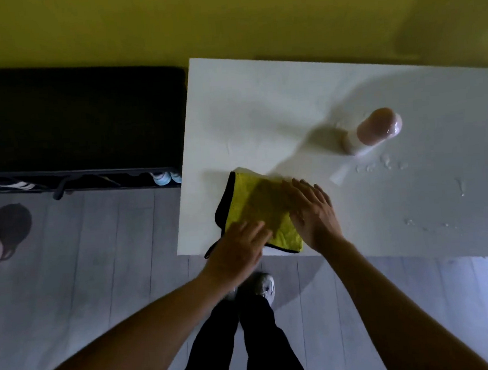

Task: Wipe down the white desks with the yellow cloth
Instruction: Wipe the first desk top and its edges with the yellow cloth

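— Where is the yellow cloth [256,210] right now?

— Folded flat on the white desk [274,100], near its front left corner, directly under both sets of fingers. One cloth corner hangs just past the desk's front edge.

— What are the hands doing?

— The left hand [238,254] lies on the cloth's near edge, fingers straight and slightly spread, pressing down rather than curling round anything. The right hand [315,214] rests on the cloth's right side, fingers straight and close together, tips pointing toward the cloth's middle; its palm sits partly on the bare desk.

— Anything beyond the fingertips?

— Past the right fingers, well apart from them, stands a pinkish bottle [374,130] with a pale base. Water droplets [381,165] lie beside it and farther right of the right hand.

— And off the desk?

— Left of the left fingers, a dark bench [77,119] stands against the yellow wall [223,17], with shoes beneath it. Below the wrists, grey plank floor [97,269].
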A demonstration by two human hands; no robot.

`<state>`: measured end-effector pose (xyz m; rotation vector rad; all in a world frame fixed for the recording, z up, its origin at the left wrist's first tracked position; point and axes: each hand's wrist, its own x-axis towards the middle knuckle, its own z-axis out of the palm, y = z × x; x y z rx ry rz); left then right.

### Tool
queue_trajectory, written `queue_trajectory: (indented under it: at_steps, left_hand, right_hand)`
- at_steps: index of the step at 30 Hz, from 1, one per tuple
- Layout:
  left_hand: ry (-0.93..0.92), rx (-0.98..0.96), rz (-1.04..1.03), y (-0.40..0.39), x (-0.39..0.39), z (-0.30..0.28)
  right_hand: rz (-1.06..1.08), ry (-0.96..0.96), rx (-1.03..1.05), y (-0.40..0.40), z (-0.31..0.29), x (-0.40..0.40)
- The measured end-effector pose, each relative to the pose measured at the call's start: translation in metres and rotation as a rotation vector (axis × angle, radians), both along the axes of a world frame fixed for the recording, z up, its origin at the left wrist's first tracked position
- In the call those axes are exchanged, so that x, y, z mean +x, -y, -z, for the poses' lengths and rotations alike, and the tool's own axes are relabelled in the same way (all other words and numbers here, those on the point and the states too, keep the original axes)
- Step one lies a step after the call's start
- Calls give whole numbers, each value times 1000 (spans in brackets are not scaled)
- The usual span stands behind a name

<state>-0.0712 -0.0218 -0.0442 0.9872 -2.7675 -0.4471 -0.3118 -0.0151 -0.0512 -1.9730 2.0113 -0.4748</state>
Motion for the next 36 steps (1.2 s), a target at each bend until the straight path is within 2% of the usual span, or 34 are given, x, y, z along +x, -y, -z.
queue_trajectory:
  at_steps: [4,7,10,12,16,18,21,24,28,30,31,32,34,36]
  left_hand:
    - [138,193,-63,-28,-23,-1]
    - [239,201,-140,-36,-23,-8]
    - [304,142,-144,-43,-9,-5]
    - [321,109,-117,-42,3,-1]
    - [218,28,-52,-41,19,-1]
    - [133,35,-104,-42,25,-7]
    - [4,189,-269,-45,26,-18]
    - [-83,387,-360,-40,24,-34]
    - [-159,601,-539,-12,20,-55]
    - [-198,675,-665,7,14,-59]
    - [-209,703,-727,16,13,-58]
    - [-216,710,-777,24,13,-57]
    - [-180,634,-789,38,18,-53]
    - [-88,481,-665,43,27,-47]
  right_hand:
    - [36,20,23,-5,-7,2]
    - [184,60,166,-18,-17,14]
    - [337,257,341,-43,-24,27]
    - [378,443,381,-60,-31,37]
    - [486,647,375,-74,-46,45]
    - [508,700,388,-75,-49,43]
    - [505,802,470,-75,-54,39]
    - [697,957,535,-69,-65,37]
    - [1021,1353,476,-42,-79,39]
    - [1107,1597,376,-23,-83,39]
    - [1114,1635,338,-15,-82,39]
    - [1087,1557,316,-8,-80,40]
    - [926,1138,329,-1,-72,43]
    - [668,719,278,-5,-68,51]
